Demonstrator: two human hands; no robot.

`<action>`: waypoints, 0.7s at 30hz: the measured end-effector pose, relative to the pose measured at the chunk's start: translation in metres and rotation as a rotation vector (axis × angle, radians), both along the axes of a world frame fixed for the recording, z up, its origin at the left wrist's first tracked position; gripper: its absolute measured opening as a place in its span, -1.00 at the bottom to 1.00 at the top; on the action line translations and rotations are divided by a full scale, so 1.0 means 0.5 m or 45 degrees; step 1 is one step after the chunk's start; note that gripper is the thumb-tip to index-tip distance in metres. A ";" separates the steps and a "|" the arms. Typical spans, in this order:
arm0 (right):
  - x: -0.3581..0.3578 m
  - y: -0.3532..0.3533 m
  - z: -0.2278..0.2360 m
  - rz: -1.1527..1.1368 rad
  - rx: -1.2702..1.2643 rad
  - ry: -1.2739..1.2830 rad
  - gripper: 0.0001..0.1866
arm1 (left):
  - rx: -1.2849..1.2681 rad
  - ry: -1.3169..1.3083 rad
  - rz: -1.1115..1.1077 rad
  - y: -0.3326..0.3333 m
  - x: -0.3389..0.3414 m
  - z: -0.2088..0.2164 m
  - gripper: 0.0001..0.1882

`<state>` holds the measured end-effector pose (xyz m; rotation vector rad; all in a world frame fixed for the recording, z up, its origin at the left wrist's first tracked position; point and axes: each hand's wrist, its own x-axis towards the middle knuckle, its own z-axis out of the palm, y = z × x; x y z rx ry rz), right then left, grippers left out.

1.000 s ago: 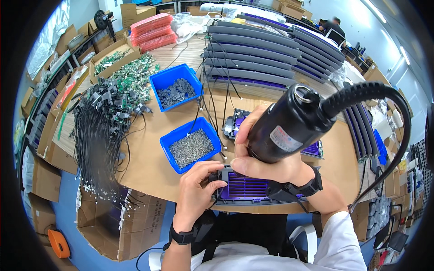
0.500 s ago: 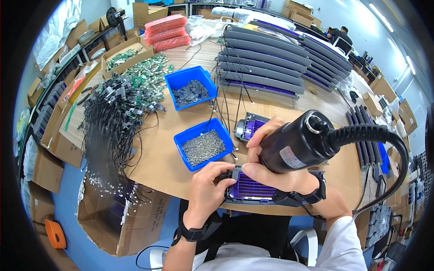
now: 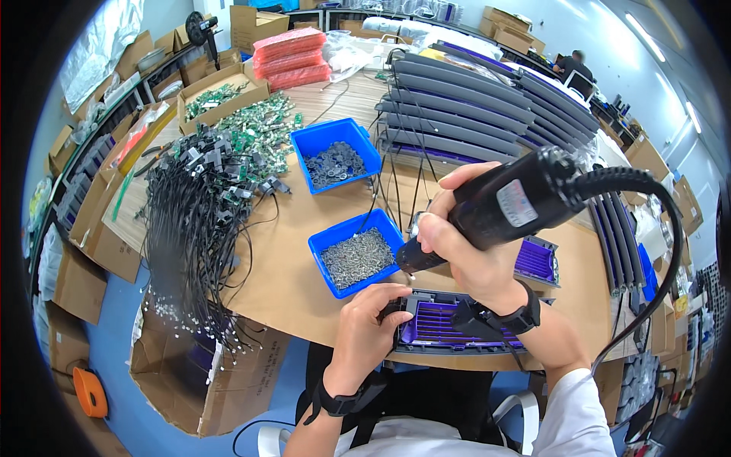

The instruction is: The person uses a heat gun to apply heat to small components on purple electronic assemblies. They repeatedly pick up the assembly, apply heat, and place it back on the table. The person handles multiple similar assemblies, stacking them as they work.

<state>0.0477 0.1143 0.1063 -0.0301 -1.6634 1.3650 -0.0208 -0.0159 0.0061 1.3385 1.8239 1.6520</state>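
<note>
My right hand (image 3: 476, 255) is wrapped round a black electric screwdriver (image 3: 502, 202) with a thick coiled cable. The tool is tilted, its tip end close to the right rim of a blue bin of small metal screws (image 3: 358, 259). Near the table's front edge lies a dark grey slatted panel with a purple inside (image 3: 438, 324). The fingers and thumb of my left hand (image 3: 369, 324) grip its left end. My right wrist and its black strap hide part of the panel's right half. Another purple-lined piece (image 3: 537, 260) lies behind my right forearm.
A second blue bin (image 3: 335, 156) holds dark rubbery-looking rings. At left are bundled black cables (image 3: 190, 221) and green circuit boards (image 3: 263, 126). Long grey panels (image 3: 457, 107) are stacked at the back. The tool's cable (image 3: 674, 259) loops down at right. A person (image 3: 572, 67) sits far off.
My right hand has lifted the screwdriver off the panel and swung its tip left toward the screw bin. My left hand keeps its grip at the panel's left end. The view has shifted slightly.
</note>
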 end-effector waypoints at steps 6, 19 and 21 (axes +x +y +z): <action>-0.017 0.003 -0.016 -0.083 0.069 -0.100 -0.60 | 0.029 0.038 0.011 -0.001 -0.001 0.001 -0.65; -0.035 0.002 -0.034 0.022 -0.170 0.015 -0.64 | 0.026 -0.066 -0.040 -0.005 -0.001 0.003 -0.69; -0.036 0.000 -0.035 0.025 -0.157 0.018 -0.64 | 0.036 -0.031 -0.032 -0.005 -0.002 0.003 -0.69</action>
